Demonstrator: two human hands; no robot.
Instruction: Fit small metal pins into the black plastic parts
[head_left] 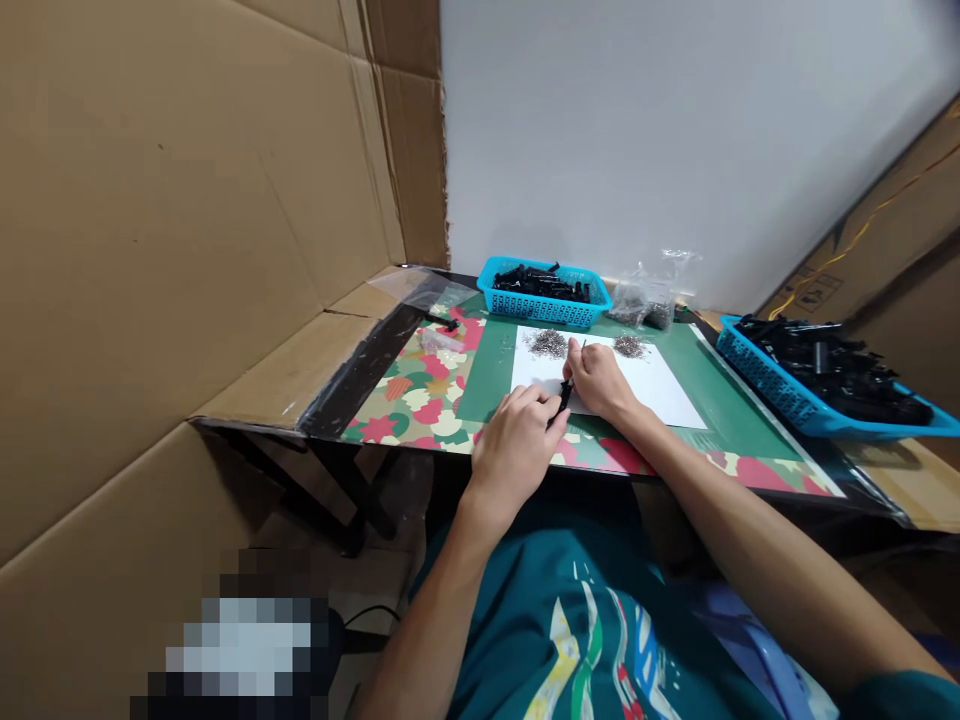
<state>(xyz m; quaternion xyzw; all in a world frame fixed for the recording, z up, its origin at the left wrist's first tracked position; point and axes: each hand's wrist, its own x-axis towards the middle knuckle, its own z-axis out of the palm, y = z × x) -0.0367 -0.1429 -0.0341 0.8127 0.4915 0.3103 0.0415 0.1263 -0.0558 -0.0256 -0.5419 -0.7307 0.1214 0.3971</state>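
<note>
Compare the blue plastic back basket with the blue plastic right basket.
The back basket shows bare inner wall; the right basket is heaped above its rim. The back basket stands behind the white paper sheet; the right basket stands right of that sheet. Both hold black parts.

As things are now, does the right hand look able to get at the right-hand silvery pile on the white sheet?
Probably yes: the right hand sits close to the right-hand silvery pile, and nothing visible blocks the way over the white sheet.
</note>
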